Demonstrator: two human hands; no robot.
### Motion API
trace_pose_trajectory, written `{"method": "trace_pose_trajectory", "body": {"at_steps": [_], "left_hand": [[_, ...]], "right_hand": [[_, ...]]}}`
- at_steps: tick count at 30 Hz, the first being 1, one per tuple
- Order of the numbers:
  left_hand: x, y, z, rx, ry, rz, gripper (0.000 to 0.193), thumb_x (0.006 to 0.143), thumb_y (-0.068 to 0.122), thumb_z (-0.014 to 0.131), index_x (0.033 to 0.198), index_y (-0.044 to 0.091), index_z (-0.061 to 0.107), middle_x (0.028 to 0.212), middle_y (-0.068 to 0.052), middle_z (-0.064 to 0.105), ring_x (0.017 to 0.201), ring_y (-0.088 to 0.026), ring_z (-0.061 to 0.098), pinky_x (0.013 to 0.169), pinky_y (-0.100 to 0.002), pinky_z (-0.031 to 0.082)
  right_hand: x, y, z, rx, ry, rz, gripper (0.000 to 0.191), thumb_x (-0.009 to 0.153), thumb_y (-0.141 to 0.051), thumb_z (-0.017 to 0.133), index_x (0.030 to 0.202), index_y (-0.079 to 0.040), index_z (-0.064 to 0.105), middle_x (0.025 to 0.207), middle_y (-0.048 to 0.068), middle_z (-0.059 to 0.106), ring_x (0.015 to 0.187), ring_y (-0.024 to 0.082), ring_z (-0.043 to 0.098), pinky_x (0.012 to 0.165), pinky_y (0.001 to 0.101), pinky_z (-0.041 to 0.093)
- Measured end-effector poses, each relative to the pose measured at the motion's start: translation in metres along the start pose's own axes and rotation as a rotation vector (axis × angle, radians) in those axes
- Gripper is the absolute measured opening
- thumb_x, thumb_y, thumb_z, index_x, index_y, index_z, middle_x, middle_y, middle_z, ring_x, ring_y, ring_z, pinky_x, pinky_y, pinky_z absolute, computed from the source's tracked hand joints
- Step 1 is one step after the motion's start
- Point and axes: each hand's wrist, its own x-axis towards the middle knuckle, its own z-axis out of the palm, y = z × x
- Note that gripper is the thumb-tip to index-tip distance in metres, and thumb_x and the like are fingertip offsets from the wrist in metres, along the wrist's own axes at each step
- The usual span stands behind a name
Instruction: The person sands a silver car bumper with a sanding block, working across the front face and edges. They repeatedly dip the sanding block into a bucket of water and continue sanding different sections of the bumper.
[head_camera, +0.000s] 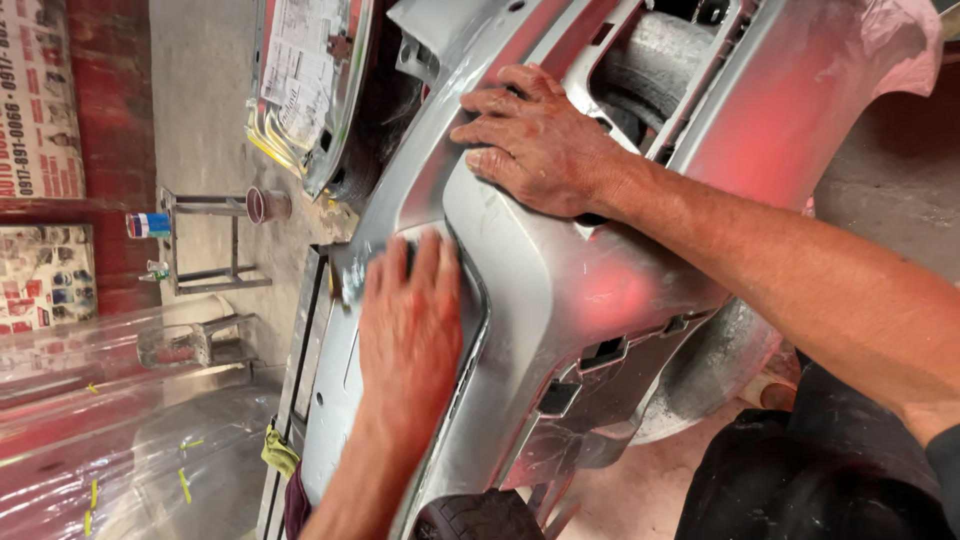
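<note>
The picture is turned on its side. A silver-grey car bumper (560, 290) with a dull, scuffed surface fills the middle. My left hand (410, 335) lies flat on its lower panel, fingers together and pointing toward a recessed opening. A small crumpled grey piece (350, 272) shows at the fingertips; whether it lies under the hand I cannot tell. My right hand (535, 140) rests palm down on the bumper's upper ridge with fingers spread and holds nothing. Its forearm (800, 270) runs off to the right.
A tyre (480, 518) shows below the bumper and another (655, 55) through its opening. A metal stand (205, 245) with a spray can (148, 225) and a small cup (268, 204) stands by a red wall. Clear plastic sheeting (120, 440) covers a red surface. A papered panel (305, 70) leans behind.
</note>
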Motion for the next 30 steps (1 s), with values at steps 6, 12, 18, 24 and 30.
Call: {"method": "trace_pose_trajectory", "body": {"at_steps": [6, 12, 18, 24, 30], "left_hand": [[0.01, 0.003, -0.002, 0.064, -0.009, -0.039, 0.044, 0.089, 0.007, 0.054, 0.13, -0.005, 0.063, 0.138, -0.019, 0.062, 0.127, -0.039, 0.054, 0.108, -0.049, 0.04], [-0.008, 0.013, 0.0, 0.056, -0.034, -0.015, 0.049, 0.088, 0.008, 0.054, 0.135, -0.007, 0.06, 0.141, -0.023, 0.058, 0.133, -0.04, 0.051, 0.113, -0.048, 0.037], [-0.021, 0.015, 0.004, 0.158, -0.049, -0.016, 0.053, 0.089, 0.01, 0.054, 0.138, -0.008, 0.055, 0.144, -0.025, 0.054, 0.137, -0.04, 0.049, 0.114, -0.048, 0.038], [-0.062, 0.006, 0.006, 0.117, 0.06, 0.141, 0.056, 0.092, 0.012, 0.053, 0.146, -0.004, 0.053, 0.153, -0.021, 0.049, 0.143, -0.038, 0.044, 0.117, -0.047, 0.036], [-0.079, -0.012, 0.026, -0.021, 0.047, 0.24, 0.057, 0.093, 0.014, 0.053, 0.147, -0.004, 0.051, 0.157, -0.019, 0.046, 0.148, -0.035, 0.041, 0.12, -0.047, 0.034]], "right_hand": [[0.0, 0.001, 0.0, -0.01, 0.018, 0.003, 0.041, 0.101, -0.034, 0.057, 0.132, -0.01, 0.069, 0.15, 0.017, 0.055, 0.142, 0.043, 0.035, 0.119, 0.0524, 0.023], [0.0, 0.002, -0.001, 0.016, 0.006, -0.005, 0.039, 0.103, -0.033, 0.057, 0.132, -0.01, 0.068, 0.15, 0.017, 0.055, 0.144, 0.042, 0.036, 0.121, 0.0505, 0.023], [0.005, 0.0, -0.003, 0.017, -0.011, 0.016, 0.038, 0.101, -0.033, 0.055, 0.129, -0.011, 0.07, 0.149, 0.016, 0.055, 0.14, 0.041, 0.037, 0.119, 0.0486, 0.024], [0.002, 0.007, 0.003, -0.022, 0.017, -0.046, 0.038, 0.104, -0.031, 0.055, 0.132, -0.01, 0.07, 0.147, 0.015, 0.058, 0.142, 0.038, 0.038, 0.121, 0.0493, 0.024], [-0.004, 0.014, 0.008, 0.003, 0.014, -0.044, 0.037, 0.106, -0.029, 0.054, 0.132, -0.008, 0.07, 0.149, 0.018, 0.056, 0.142, 0.04, 0.036, 0.121, 0.0486, 0.024]]}}
